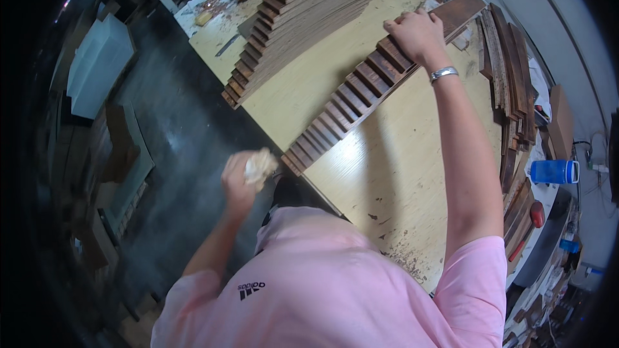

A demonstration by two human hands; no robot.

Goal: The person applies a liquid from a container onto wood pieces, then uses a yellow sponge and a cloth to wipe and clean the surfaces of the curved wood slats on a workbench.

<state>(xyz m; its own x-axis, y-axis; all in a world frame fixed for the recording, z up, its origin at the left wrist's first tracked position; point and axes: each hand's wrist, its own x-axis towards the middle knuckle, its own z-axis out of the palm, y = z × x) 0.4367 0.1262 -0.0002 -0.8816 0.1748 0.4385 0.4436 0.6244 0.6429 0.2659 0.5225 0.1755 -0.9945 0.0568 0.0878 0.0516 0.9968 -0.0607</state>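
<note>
A crumpled pale yellow-white cloth (261, 169) is bunched in my left hand (238, 179), off the table's near left edge and apart from the boards. My right hand (418, 35) grips the upper part of a stepped row of dark brown wooden boards (348, 102), its fingers bent over a board; the thumb side is partly hidden. The boards overlap like stairs and run diagonally across the pale yellow table (387, 174). Their low end lies at the table's edge, close to my left hand. Beyond them a larger fanned stack of boards (303, 32) shows brown stepped ends.
Long dark planks (509, 71) are piled along the right side. Near them are a blue bottle (553, 171) and a red object (536, 214). Wood flakes (406, 258) litter the near tabletop. A large white box-like thing (100, 67) stands across the dark floor on the left.
</note>
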